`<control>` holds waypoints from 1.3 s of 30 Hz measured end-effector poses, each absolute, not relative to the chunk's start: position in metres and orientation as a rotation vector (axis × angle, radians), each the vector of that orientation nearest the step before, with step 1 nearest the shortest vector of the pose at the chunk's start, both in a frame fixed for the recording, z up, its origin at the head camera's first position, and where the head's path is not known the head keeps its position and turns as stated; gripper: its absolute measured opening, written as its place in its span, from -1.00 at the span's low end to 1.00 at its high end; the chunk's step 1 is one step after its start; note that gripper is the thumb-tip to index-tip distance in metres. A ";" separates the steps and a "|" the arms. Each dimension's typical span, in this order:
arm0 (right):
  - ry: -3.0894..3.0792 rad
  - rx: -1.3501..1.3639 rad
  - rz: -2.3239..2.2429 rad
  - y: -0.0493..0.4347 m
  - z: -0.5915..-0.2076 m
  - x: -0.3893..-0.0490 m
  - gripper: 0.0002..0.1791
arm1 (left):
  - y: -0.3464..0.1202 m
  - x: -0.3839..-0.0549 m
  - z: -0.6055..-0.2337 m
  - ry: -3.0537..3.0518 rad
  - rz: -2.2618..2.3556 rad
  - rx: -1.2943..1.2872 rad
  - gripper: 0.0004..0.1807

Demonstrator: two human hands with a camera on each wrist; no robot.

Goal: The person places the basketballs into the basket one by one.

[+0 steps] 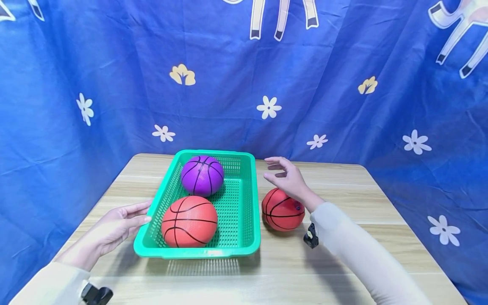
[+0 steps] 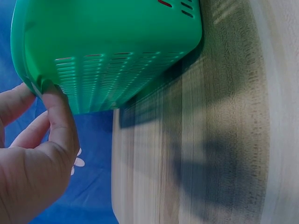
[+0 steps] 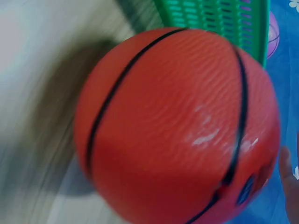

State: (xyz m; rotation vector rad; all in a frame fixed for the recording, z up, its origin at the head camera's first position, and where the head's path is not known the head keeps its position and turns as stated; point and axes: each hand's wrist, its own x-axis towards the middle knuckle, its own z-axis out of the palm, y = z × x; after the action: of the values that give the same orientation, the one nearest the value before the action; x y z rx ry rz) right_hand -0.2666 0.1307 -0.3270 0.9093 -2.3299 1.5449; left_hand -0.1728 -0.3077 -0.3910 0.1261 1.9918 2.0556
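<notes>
A green plastic basket [image 1: 254, 203] holds a purple ball [image 1: 202, 176] toward its far end and an orange-red basketball [image 1: 189, 221] at its near end. On the basket's left side, my left hand [image 1: 120, 224] pinches the rim; in the left wrist view, the thumb and a finger [image 2: 60, 112] meet at that edge. To the right of the basket, a red basketball [image 1: 283, 210] rests on the table. My right hand [image 1: 287, 178] is just over the far side of this ball, fingers loosely bent and nothing between them. The ball fills much of the right wrist view.
Everything stands on a wooden table [image 1: 324, 271]. A blue cloth [image 1: 236, 114] printed with flowers and animals hangs behind it and along both sides. Small black devices sit at the left wrist [image 1: 96, 294] and the right wrist [image 1: 311, 236].
</notes>
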 end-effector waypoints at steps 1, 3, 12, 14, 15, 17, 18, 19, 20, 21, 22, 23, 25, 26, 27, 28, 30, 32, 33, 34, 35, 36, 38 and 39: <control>-2.339 0.898 1.537 0.134 -0.329 -0.266 -0.57 | -0.308 -0.173 -0.391 1.994 2.054 0.139 -0.20; -2.359 0.874 1.516 0.140 -0.332 -0.266 -0.56 | -0.307 -0.173 -0.391 1.995 2.054 0.138 -0.20; -2.441 0.816 1.463 0.166 -0.351 -0.263 -0.47 | -0.307 -0.173 -0.390 1.979 2.063 0.132 -0.23; -2.463 0.824 1.457 0.171 -0.355 -0.261 -0.44 | -0.308 -0.173 -0.391 1.969 2.070 0.133 -0.24; -2.473 0.829 1.456 0.173 -0.357 -0.260 -0.42 | -0.308 -0.173 -0.391 1.968 2.072 0.131 -0.24; -2.495 0.837 1.458 0.178 -0.361 -0.258 -0.38 | -0.308 -0.173 -0.391 1.967 2.071 0.141 -0.23; -2.511 0.835 1.459 0.181 -0.363 -0.257 -0.36 | -0.308 -0.173 -0.391 1.968 2.070 0.141 -0.23; -2.525 0.833 1.464 0.183 -0.365 -0.256 -0.33 | -0.308 -0.173 -0.391 1.970 2.068 0.139 -0.22; -2.536 0.834 1.472 0.185 -0.367 -0.255 -0.31 | -0.308 -0.173 -0.391 1.970 2.068 0.137 -0.22; -2.549 0.831 1.482 0.188 -0.368 -0.254 -0.29 | -0.308 -0.173 -0.392 1.971 2.067 0.133 -0.21; -2.559 0.831 1.491 0.190 -0.371 -0.253 -0.27 | -0.309 -0.174 -0.392 1.970 2.066 0.147 -0.21; -2.567 0.833 1.499 0.192 -0.373 -0.253 -0.25 | -0.309 -0.174 -0.392 1.970 2.066 0.149 -0.21; -2.589 0.827 1.518 0.195 -0.376 -0.252 -0.23 | -0.309 -0.174 -0.392 1.969 2.069 0.142 -0.21; -2.596 0.829 1.525 0.197 -0.378 -0.251 -0.21 | -0.309 -0.174 -0.392 1.964 2.072 0.158 -0.21; -2.605 0.830 1.529 0.198 -0.380 -0.251 -0.20 | -0.309 -0.174 -0.392 1.962 2.074 0.161 -0.21; -2.613 0.836 1.532 0.200 -0.382 -0.250 -0.18 | -0.309 -0.174 -0.393 1.960 2.076 0.166 -0.22; -2.633 0.848 1.532 0.203 -0.385 -0.249 -0.15 | -0.309 -0.174 -0.393 1.956 2.078 0.160 -0.21; -2.644 0.875 1.533 0.205 -0.388 -0.248 -0.11 | -0.310 -0.174 -0.393 1.954 2.077 0.163 -0.21; -2.648 0.886 1.540 0.206 -0.390 -0.248 -0.09 | -0.310 -0.174 -0.393 1.958 2.075 0.151 -0.21; -2.649 0.898 1.551 0.207 -0.393 -0.249 -0.07 | -0.310 -0.174 -0.393 1.959 2.073 0.151 -0.21; -2.651 0.904 1.564 0.209 -0.396 -0.249 -0.05 | -0.310 -0.174 -0.393 1.961 2.072 0.150 -0.21; -2.652 0.908 1.578 0.211 -0.400 -0.250 -0.03 | -0.310 -0.173 -0.393 1.962 2.072 0.149 -0.20; -2.657 0.910 1.594 0.215 -0.408 -0.254 0.01 | -0.310 -0.173 -0.392 1.965 2.070 0.146 -0.20; -2.662 0.908 1.600 0.217 -0.413 -0.256 0.02 | -0.310 -0.173 -0.392 1.968 2.068 0.146 -0.20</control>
State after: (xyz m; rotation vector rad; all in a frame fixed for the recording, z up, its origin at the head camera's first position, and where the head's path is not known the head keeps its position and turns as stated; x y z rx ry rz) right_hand -0.2557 0.2167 -0.4129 0.9077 -2.6624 1.5999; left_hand -0.1733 -0.3097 -0.3924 0.1461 1.9677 2.0682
